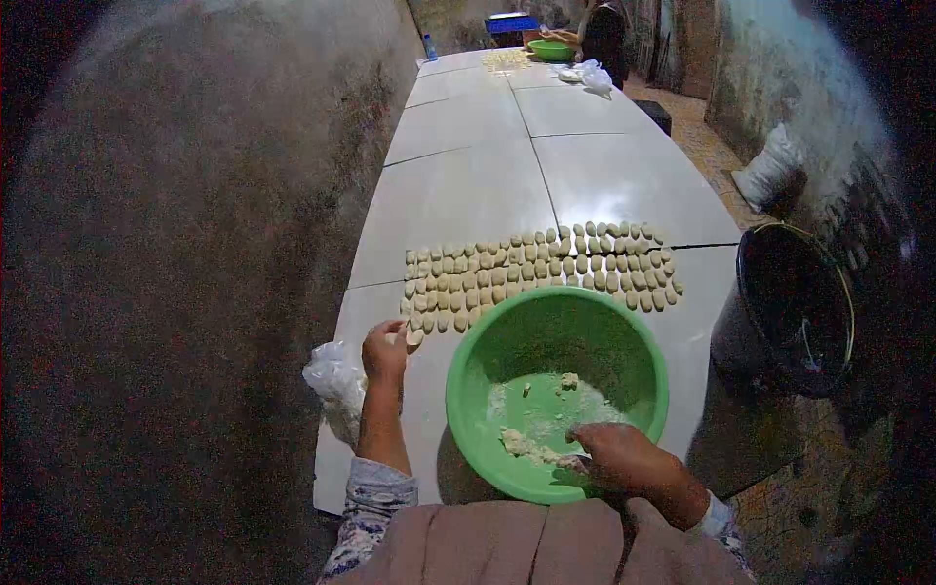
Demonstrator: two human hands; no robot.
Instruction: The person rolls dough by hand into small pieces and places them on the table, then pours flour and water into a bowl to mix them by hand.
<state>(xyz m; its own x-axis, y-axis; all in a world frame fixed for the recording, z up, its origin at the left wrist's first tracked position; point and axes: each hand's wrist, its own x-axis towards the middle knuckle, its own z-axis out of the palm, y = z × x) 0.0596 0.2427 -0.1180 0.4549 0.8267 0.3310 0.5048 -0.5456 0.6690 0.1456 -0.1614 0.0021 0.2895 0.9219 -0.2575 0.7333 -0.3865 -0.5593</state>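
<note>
On the white table my left hand [386, 353] is pinched around a small pale dough piece at the near left end of the rows. Another dough piece [415, 337] lies right beside its fingertips. Several rows of small oval dough pieces [526, 268] spread across the tabletop. A green plastic bowl [655, 375] stands in front of me, with loose dough [526, 447], crumbs and flour at its bottom. My right hand [624, 458] reaches inside over the bowl's near right rim, thumb and fingers apart, fingertips touching the dough. Its lower fingers are partly hidden.
A clear plastic bag [334, 382] sits at the table's left edge. To the right stands a large black bucket [770, 322]; a white sack [772, 171] leans on the wall. At the far end are a person [603, 44], another green bowl [552, 51] and more dough pieces [504, 60].
</note>
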